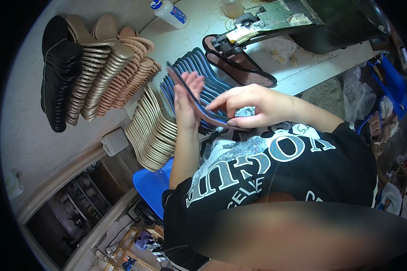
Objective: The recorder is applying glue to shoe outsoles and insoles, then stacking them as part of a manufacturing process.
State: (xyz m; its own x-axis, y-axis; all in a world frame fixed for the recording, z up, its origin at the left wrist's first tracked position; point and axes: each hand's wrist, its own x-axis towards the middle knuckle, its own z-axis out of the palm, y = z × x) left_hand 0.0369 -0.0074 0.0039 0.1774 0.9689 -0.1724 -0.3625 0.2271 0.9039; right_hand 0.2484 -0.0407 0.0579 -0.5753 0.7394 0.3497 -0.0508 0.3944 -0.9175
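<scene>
Dark, blue-edged insole (204, 116) sits between the person's hands: left hand (187, 101) grips it, thumb opposing fingers; long axis slants upper-left to lower-right. Right hand (248, 106), nearer the lower end, touches it; can't tell whether it pinches.

Upper garment: I wear a black T-shirt (334, 183), short-sleeved. Across my chest runs large curved lettering (211, 177), grey-blue and speckled, edged in white. Nearer my neck sits smaller, plain white lettering (246, 192). Toward the waist, a mottled grey-and-white print (233, 147) is noted (partly covered, so its subject cannot be determined). The right sleeve (355, 149) and left sleeve (169, 198) are both black. My forearms are bare, as are my left grip (185, 106) and right grip (253, 104).
</scene>
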